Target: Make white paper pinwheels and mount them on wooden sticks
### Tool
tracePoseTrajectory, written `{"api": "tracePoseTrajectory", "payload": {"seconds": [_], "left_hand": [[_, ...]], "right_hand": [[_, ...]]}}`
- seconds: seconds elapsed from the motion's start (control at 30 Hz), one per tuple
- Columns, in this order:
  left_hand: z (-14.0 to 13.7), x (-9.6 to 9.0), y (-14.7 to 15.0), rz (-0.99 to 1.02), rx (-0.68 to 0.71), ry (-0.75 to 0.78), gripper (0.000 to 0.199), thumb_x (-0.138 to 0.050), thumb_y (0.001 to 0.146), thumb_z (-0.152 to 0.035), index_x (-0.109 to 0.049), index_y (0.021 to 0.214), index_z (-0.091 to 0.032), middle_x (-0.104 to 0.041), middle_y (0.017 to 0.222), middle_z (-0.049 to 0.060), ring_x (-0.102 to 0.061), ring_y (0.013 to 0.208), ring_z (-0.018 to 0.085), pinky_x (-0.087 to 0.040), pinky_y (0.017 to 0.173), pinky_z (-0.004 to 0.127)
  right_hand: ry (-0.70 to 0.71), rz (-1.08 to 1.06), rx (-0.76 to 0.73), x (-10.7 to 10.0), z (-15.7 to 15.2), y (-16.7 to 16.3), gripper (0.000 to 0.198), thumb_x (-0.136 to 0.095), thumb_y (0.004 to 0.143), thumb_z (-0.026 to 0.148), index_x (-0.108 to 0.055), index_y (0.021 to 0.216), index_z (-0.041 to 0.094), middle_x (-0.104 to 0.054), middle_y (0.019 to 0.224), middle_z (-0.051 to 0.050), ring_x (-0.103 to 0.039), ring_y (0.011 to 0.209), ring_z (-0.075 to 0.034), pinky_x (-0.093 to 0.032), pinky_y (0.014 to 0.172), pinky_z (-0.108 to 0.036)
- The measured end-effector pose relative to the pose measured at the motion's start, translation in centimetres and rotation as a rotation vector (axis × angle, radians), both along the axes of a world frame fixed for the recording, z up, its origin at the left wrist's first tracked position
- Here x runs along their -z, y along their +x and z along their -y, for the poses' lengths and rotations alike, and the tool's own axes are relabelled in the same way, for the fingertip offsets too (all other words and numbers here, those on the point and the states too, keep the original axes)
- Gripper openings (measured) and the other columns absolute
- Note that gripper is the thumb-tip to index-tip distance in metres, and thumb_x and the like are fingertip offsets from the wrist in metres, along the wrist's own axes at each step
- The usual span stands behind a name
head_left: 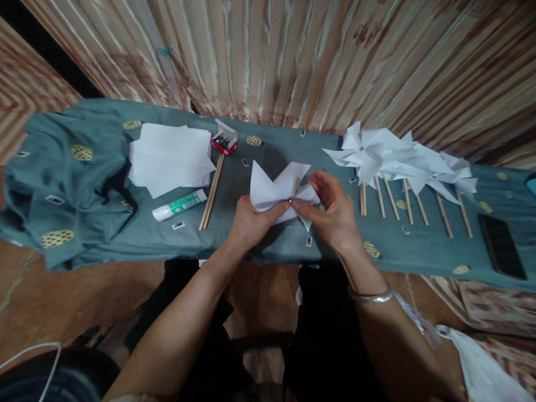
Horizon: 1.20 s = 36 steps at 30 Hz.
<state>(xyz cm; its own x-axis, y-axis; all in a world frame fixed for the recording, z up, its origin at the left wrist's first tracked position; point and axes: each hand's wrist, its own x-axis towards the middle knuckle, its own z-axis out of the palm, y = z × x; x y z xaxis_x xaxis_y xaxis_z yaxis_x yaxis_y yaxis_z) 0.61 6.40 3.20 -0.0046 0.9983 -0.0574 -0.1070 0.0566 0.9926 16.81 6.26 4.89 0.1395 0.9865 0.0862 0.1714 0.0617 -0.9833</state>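
Note:
A white paper pinwheel (272,186) is held above the middle of the cloth-covered table, its blades folded in toward the centre. My left hand (252,221) grips it from the left, thumb pressed near the middle and fingers hidden beneath. From the right, my right hand (331,212) pinches the paper with its thumb at the centre, the other fingers curled behind a blade. A small shiny pin head (289,200) shows between the two thumb tips. No stick is visible on this pinwheel.
Left of my hands lie a stack of white paper (170,156), a glue stick (180,205), wooden sticks (212,193) and an open red box of pins (225,139). Several finished pinwheels (401,156) on sticks lie to the right, near a dark phone (501,246).

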Motion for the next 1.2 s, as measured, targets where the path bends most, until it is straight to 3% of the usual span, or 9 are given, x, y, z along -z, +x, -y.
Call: {"api": "tracePoseTrajectory", "payload": {"seconds": [0.07, 0.2, 0.37, 0.6, 0.93, 1.2], "left_hand": [[0.0, 0.0, 0.1, 0.010, -0.001, -0.001, 0.036, -0.081, 0.060, -0.039, -0.074, 0.081, -0.010, -0.075, 0.078, 0.006, -0.068, 0.071, 0.019, -0.055, 0.064, 0.028], [0.1, -0.1, 0.2, 0.019, 0.016, -0.020, 0.036, -0.082, 0.059, -0.039, -0.075, 0.079, -0.010, -0.075, 0.076, 0.006, -0.068, 0.070, 0.019, -0.055, 0.062, 0.028], [0.2, -0.1, 0.4, 0.034, 0.026, -0.043, 0.034, -0.082, 0.058, -0.038, -0.075, 0.077, -0.010, -0.075, 0.075, 0.006, -0.068, 0.068, 0.019, -0.055, 0.062, 0.028], [0.3, -0.3, 0.7, 0.042, 0.017, -0.071, 0.032, -0.082, 0.058, -0.035, -0.076, 0.078, -0.010, -0.076, 0.076, 0.007, -0.069, 0.070, 0.020, -0.056, 0.062, 0.028], [0.3, -0.1, 0.9, 0.070, 0.004, -0.080, 0.035, -0.083, 0.057, -0.036, -0.076, 0.080, -0.010, -0.077, 0.079, 0.008, -0.070, 0.070, 0.020, -0.056, 0.065, 0.030], [0.2, 0.1, 1.1, 0.101, -0.045, -0.074, 0.036, -0.084, 0.057, -0.036, -0.077, 0.081, -0.010, -0.078, 0.082, 0.009, -0.070, 0.073, 0.021, -0.056, 0.067, 0.030]], "right_hand": [[-0.080, -0.074, -0.038, -0.2, 0.0, 0.1, 0.088, -0.091, 0.051, 0.048, -0.052, 0.127, 0.026, -0.068, 0.117, -0.008, -0.065, 0.109, -0.029, -0.050, 0.101, -0.049], [-0.204, -0.143, -0.097, -0.8, 0.2, 0.4, 0.088, -0.091, 0.052, 0.046, -0.053, 0.129, 0.028, -0.074, 0.085, 0.000, -0.072, 0.084, -0.027, -0.057, 0.088, -0.050], [-0.256, -0.145, -0.100, -1.3, 0.2, 0.8, 0.085, -0.093, 0.049, 0.041, -0.059, 0.124, 0.024, -0.074, 0.075, 0.002, -0.072, 0.075, -0.027, -0.060, 0.079, -0.049], [-0.248, -0.118, -0.103, -1.4, 0.3, 0.9, 0.086, -0.093, 0.051, 0.037, -0.057, 0.128, 0.025, -0.074, 0.073, 0.003, -0.073, 0.071, -0.026, -0.062, 0.076, -0.049], [-0.213, -0.124, -0.114, -0.9, 0.2, 0.6, 0.103, -0.091, 0.050, 0.048, -0.044, 0.139, 0.025, -0.074, 0.081, 0.000, -0.072, 0.075, -0.028, -0.061, 0.076, -0.050], [-0.110, -0.037, -0.050, -0.7, 0.4, 0.0, 0.095, -0.087, 0.057, 0.049, -0.044, 0.137, 0.022, -0.075, 0.083, -0.003, -0.072, 0.074, -0.029, -0.062, 0.069, -0.049]]}}
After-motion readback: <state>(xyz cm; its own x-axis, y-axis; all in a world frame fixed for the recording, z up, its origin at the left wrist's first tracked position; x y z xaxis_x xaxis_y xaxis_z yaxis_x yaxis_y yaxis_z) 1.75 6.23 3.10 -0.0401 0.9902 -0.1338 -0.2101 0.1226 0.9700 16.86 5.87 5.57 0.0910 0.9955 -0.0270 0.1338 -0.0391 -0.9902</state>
